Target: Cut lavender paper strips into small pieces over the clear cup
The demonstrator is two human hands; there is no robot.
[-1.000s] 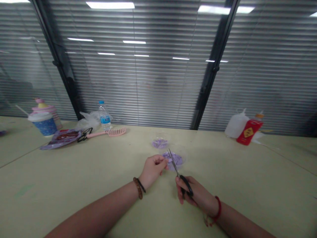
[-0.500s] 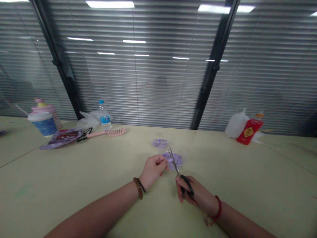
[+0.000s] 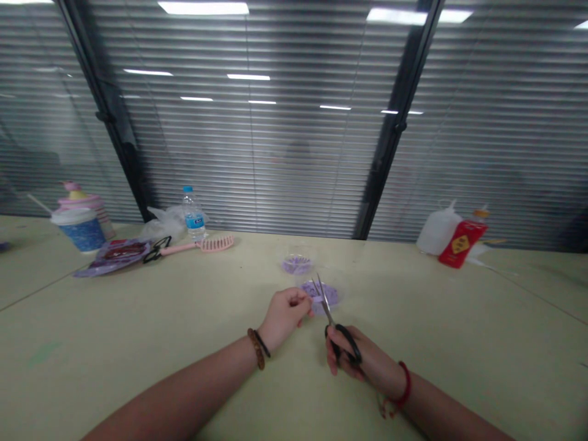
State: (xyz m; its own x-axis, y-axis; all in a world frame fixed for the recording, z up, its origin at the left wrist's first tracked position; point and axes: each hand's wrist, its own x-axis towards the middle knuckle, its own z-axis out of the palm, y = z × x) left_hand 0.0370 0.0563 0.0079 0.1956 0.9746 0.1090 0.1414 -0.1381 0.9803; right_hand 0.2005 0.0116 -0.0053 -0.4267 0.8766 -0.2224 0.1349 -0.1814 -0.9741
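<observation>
- Window blinds (image 3: 294, 153), grey, slatted; behind the table, full width of view.
- Table (image 3: 160, 318), pale yellow-green; carries all items below.
- Purple package (image 3: 114, 256), flat; far left of table, in front of the cup.
- Pink striped container (image 3: 105, 214); behind the cup.
- White bottle (image 3: 437, 231); far right, just beside the red bottle.
- Red bottle (image 3: 463, 244), orange cap, yellow label; tilted in view.
- Water bottle (image 3: 195, 220), clear, blue cap; upright near the blinds.
- Hairbrush (image 3: 217, 244), pink; lying in front of the water bottle.
- Cup (image 3: 83, 233), blue, white lid, straw.
- Left hand (image 3: 285, 311); fingertips closed in a pinch on the strip, near the closer container.
- Right hand (image 3: 350, 354); fingers wrapped through the scissor handles.
- Scissors (image 3: 329, 317), black handles, blades slightly parted; pointing away, over the near container.
- Near container (image 3: 320, 310), clear, holding purple pieces; just beyond the hands.
- Far container (image 3: 296, 272), clear, smaller in view; purple pieces inside.
- Strip (image 3: 316, 299), light purple; spans from left fingertips to the blades, exact overlap unclear.
</observation>
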